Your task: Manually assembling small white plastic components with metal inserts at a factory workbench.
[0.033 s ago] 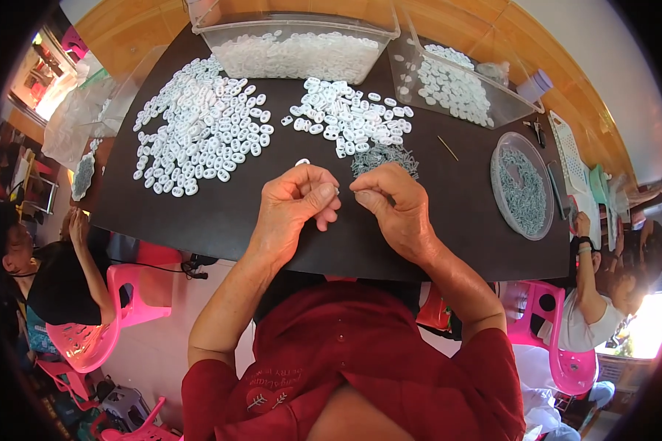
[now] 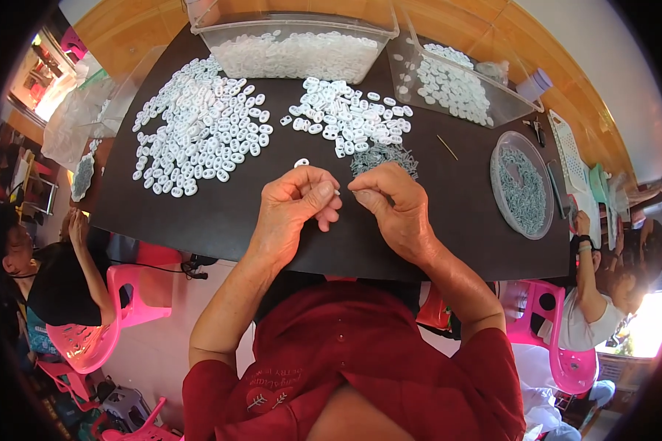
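The left hand [image 2: 301, 202] is pinched on a small pale piece [image 2: 337, 192] above the counter [image 2: 331, 253]; just beside it, the right hand [image 2: 396, 209] is drawn into a pinch, any content too small to tell.

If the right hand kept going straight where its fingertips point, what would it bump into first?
Probably the left hand, or the small white piece seemingly pinched there: the right hand points its fingertips that way across a narrow gap. One hand may be higher, though; this view can't settle that.
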A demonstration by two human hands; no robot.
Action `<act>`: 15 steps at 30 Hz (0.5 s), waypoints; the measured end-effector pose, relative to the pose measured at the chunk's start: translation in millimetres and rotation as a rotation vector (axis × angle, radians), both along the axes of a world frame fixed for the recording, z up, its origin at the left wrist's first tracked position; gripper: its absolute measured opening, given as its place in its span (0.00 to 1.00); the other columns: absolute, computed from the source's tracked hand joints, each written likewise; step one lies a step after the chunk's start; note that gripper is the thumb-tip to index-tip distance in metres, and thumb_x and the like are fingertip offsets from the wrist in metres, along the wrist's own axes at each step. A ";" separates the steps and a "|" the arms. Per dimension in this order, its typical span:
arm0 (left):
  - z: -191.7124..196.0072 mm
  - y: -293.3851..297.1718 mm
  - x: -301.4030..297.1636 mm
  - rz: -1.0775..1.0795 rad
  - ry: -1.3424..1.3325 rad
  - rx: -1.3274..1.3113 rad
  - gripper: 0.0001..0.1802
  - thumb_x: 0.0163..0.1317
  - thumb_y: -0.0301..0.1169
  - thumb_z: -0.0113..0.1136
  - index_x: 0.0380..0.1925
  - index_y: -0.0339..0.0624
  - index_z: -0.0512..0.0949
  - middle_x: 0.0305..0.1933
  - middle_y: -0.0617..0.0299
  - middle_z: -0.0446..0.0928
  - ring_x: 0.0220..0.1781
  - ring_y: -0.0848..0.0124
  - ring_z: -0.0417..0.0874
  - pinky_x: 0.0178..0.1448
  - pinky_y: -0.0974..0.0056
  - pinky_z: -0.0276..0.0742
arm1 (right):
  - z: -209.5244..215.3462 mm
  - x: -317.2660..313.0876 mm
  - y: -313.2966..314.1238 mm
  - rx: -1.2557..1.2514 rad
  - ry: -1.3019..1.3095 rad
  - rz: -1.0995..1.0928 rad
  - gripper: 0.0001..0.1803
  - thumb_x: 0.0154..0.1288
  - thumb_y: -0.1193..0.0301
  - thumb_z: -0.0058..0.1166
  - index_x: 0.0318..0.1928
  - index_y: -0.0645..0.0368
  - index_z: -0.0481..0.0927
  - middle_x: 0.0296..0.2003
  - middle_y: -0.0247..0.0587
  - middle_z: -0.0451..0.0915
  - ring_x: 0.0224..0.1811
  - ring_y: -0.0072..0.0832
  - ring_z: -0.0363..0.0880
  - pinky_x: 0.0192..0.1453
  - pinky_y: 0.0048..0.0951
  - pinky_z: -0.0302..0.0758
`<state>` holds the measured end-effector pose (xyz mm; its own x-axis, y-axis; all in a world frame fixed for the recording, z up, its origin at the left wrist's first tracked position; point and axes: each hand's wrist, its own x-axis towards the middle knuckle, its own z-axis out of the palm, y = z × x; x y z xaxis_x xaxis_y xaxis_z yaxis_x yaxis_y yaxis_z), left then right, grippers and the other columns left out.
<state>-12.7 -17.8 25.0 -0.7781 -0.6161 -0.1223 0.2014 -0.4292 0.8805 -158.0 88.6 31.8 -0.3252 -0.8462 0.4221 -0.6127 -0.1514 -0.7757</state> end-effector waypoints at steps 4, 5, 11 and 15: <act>-3.7 6.3 1.1 0.001 0.054 -0.041 0.07 0.60 0.24 0.59 0.37 0.32 0.77 0.28 0.60 0.78 0.26 0.77 0.77 0.28 0.74 0.73 | 1.2 6.1 2.8 -0.014 -0.032 0.006 0.08 0.54 0.83 0.56 0.35 0.60 0.78 0.27 0.37 0.74 0.31 0.29 0.74 0.36 0.27 0.71; -1.8 8.3 0.0 0.044 0.060 -0.033 0.07 0.59 0.23 0.60 0.37 0.32 0.77 0.29 0.60 0.77 0.27 0.77 0.77 0.29 0.74 0.73 | 1.3 8.9 4.2 0.025 -0.132 -0.015 0.08 0.55 0.82 0.56 0.37 0.61 0.77 0.28 0.36 0.75 0.32 0.25 0.74 0.36 0.25 0.71; -5.5 13.6 3.2 0.060 0.013 -0.038 0.07 0.60 0.24 0.59 0.37 0.33 0.77 0.28 0.63 0.77 0.26 0.79 0.75 0.29 0.75 0.71 | 5.2 16.6 5.9 0.111 -0.321 -0.031 0.08 0.59 0.79 0.56 0.41 0.63 0.77 0.31 0.34 0.77 0.32 0.16 0.74 0.37 0.20 0.72; -4.9 16.3 5.9 0.023 -0.054 -0.086 0.06 0.62 0.27 0.57 0.36 0.35 0.77 0.28 0.67 0.76 0.25 0.81 0.73 0.28 0.77 0.68 | 6.9 18.0 6.2 0.153 -0.372 -0.036 0.09 0.57 0.80 0.58 0.41 0.63 0.78 0.32 0.31 0.78 0.34 0.13 0.73 0.39 0.17 0.70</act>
<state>-6.8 -1.5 20.0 -0.7571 -0.6440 -0.1097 0.1616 -0.3472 0.9238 -140.0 94.9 38.6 -0.4627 -0.8754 0.1398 -0.2888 -0.0002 -0.9574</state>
